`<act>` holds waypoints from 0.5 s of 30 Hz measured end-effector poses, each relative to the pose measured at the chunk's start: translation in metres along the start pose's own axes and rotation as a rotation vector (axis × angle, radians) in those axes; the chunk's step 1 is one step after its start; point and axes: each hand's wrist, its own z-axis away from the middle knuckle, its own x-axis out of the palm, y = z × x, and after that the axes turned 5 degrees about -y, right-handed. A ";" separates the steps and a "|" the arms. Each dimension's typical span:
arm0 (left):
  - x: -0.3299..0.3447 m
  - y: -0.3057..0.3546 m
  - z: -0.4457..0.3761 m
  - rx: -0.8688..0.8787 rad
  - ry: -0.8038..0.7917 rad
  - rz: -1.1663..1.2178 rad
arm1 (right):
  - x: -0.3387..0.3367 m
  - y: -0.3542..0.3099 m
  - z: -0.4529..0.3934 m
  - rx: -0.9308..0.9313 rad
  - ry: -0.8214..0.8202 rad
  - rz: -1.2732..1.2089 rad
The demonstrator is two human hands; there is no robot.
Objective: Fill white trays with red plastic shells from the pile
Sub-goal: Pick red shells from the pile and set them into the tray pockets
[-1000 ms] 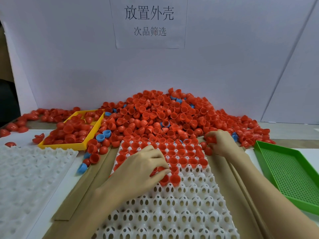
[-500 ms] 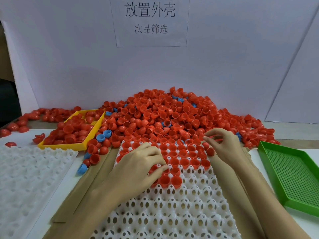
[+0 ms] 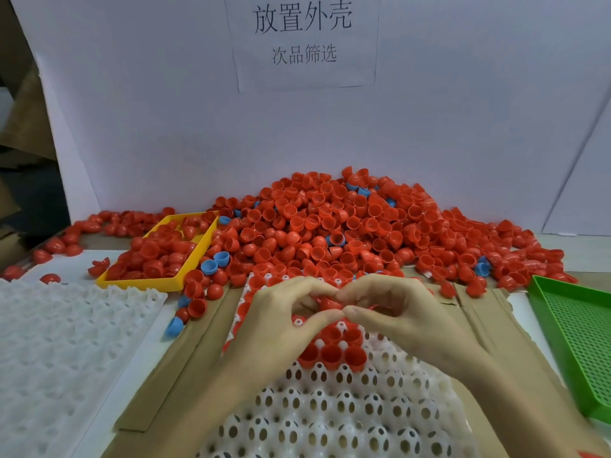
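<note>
Fingers of both hands curl inward and meet tip to tip over the filled part of the white tray (image 3: 330, 414); the left hand (image 3: 281, 319) and right hand (image 3: 393, 312) form a loose ring, thumbs touching at the near side, forefingers touching at the far side. Inside that ring sit red plastic shells (image 3: 330, 353), some seated in sockets, some seemingly loose between the fingers. Whether either hand truly pinches a shell I cannot tell; the curled fingers hide the contact.

The pile (image 3: 330, 226) lies just beyond the tray's far edge and spills onto it. The tray's far rows are filled, its near rows show bare holes. A second white tray (image 3: 66, 342) lies to the left, unfilled as far as it shows.

Risks, as I judge them: the hands work close over seated shells, so a fingertip dragging sideways could tip a neighbour out of its socket. A shell dropped dome-up or tilted would sit proud rather than nest. Blue shells (image 3: 215, 262) are mixed into the pile near the tray's left corner and could be swept in by mistake. Loose shells at the far edge may roll onto filled rows and stack double.

Both wrists come in low from the near side, forearms angled toward each other, palms facing down and inward, knuckles raised above the tray. A yellow tray (image 3: 139, 282) of red shells sits at far left, a green perforated tray (image 3: 582, 342) at right.
</note>
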 end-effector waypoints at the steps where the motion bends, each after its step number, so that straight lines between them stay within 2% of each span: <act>1: -0.005 -0.003 -0.002 -0.037 -0.014 0.025 | -0.002 0.000 0.001 0.001 0.018 -0.023; 3: -0.019 -0.016 -0.009 -0.106 0.009 0.038 | -0.007 0.001 0.002 0.017 0.064 -0.050; 5: -0.041 -0.039 -0.015 -0.157 0.164 -0.028 | -0.012 0.003 0.003 0.033 0.114 -0.037; 8: -0.083 -0.080 -0.016 -0.247 0.454 -0.314 | -0.013 0.006 0.004 0.058 0.141 -0.038; 10: -0.104 -0.103 -0.009 -0.352 0.574 -0.489 | -0.012 0.005 0.003 0.064 0.136 -0.035; 12: -0.114 -0.120 -0.002 -0.461 0.574 -0.644 | -0.010 0.005 0.003 0.068 0.122 -0.010; 15: -0.114 -0.130 0.003 -0.581 0.435 -0.763 | -0.007 0.006 0.002 0.087 0.105 0.015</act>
